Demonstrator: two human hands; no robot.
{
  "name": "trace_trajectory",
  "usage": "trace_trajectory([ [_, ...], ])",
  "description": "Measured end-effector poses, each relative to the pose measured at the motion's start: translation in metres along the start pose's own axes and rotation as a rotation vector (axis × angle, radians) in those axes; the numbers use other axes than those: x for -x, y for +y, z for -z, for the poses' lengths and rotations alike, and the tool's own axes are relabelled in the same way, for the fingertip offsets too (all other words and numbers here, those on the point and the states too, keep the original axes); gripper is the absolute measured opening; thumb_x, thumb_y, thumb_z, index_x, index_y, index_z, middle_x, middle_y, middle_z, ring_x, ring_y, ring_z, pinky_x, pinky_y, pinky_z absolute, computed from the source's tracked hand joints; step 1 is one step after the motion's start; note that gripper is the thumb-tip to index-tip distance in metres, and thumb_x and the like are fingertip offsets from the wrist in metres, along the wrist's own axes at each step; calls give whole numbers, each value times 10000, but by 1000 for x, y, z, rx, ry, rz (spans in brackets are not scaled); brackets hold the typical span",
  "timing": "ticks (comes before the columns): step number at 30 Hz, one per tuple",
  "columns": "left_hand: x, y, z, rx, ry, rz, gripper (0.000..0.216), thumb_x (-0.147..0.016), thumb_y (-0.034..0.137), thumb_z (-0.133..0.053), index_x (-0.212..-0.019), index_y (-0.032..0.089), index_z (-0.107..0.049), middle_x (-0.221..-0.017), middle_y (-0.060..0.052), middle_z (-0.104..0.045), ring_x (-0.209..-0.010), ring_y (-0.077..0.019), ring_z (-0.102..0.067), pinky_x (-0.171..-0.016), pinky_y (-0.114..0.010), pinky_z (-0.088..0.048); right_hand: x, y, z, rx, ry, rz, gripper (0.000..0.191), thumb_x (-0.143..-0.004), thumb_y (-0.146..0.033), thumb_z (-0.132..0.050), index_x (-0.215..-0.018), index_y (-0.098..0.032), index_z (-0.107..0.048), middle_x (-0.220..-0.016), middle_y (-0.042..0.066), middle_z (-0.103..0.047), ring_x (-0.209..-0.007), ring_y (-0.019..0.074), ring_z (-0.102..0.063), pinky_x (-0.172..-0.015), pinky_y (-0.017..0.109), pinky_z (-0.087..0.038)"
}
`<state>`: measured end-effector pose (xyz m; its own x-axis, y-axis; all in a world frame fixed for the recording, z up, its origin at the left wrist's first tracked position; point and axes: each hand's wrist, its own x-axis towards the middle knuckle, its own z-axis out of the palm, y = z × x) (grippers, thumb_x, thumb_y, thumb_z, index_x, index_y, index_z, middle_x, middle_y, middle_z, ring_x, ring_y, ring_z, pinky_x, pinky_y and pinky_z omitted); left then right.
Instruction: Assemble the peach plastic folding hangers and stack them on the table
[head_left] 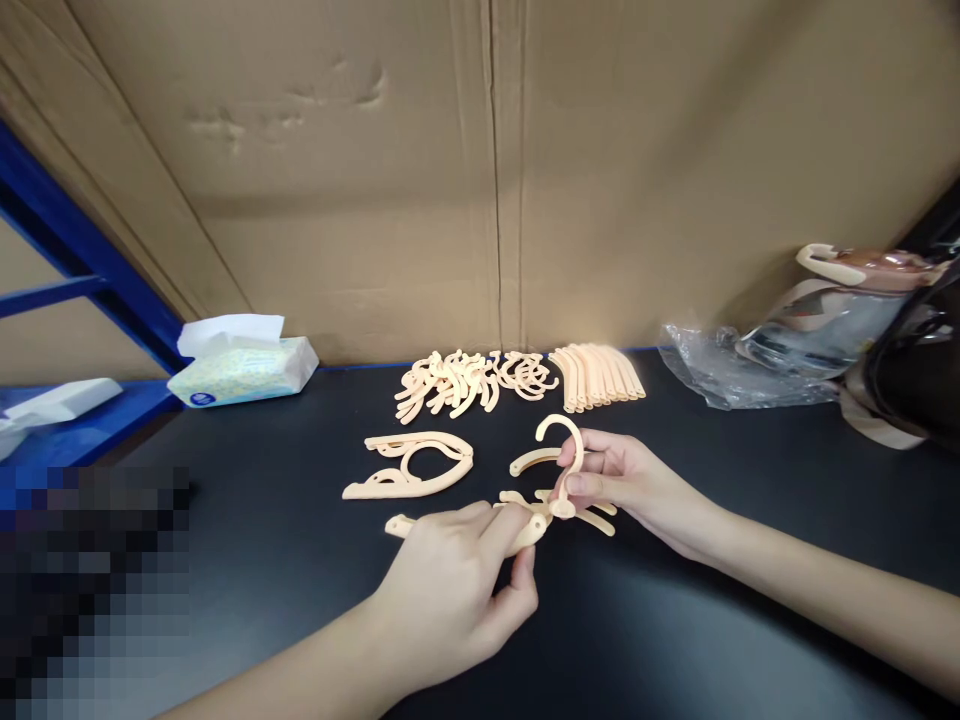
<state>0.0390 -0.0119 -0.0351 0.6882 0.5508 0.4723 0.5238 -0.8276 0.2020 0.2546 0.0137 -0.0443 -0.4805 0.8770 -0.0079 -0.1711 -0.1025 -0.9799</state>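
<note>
My left hand (469,580) is closed around a cream plastic hanger arm (526,535), whose far end pokes out to the left. Between thumb and fingers, my right hand (607,475) pinches a cream hanger hook (574,455), its curve pointing up. The hook's round base is close beside the arm's holed end; whether they touch I cannot tell. Another curved arm (536,460) lies just behind the right fingers, and several small pieces (598,522) lie under that hand. To the left rests a folded hanger (420,487) on the black table.
At the back are a heap of small curved parts (450,380), a pile of hooks (527,373) and a row of stacked hanger arms (598,378). A tissue pack (244,370) stands back left. Clear plastic wrap (712,370) and a jug (825,325) are at right, before a cardboard wall (375,180).
</note>
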Motion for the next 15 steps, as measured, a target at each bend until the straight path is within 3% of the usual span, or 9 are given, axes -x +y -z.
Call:
trace_trajectory([
  [4, -3, -2, 3, -17, 36, -83, 84, -886, 106, -424, -882, 175, -472, -630, 26, -511, -557, -137, -439, -485, -234, -309, -1, -2, 1, -71, -21, -8, 188, -795, -250, -707, -830, -166, -542, -794, 10, -675, -739, 111, -636, -711, 235, -492],
  [7, -4, -4, 3, -40, 14, -84, 111, -926, 145, -416, -830, 174, -465, -703, 0, -567, -601, -149, -452, -517, -247, -344, -2, -3, 2, -132, -39, -21, 179, -802, -236, -699, -833, -173, -535, -785, 6, -679, -743, 112, -641, -735, 245, -491],
  [15, -3, -10, 0, -65, -6, -95, 178, -978, 247, -364, -934, 156, -511, -798, -18, -627, -623, -154, -501, -524, -252, -404, -3, -4, 3, -126, -55, -33, 209, -795, -207, -707, -909, -172, -535, -795, 3, -684, -734, 92, -640, -712, 210, -479],
])
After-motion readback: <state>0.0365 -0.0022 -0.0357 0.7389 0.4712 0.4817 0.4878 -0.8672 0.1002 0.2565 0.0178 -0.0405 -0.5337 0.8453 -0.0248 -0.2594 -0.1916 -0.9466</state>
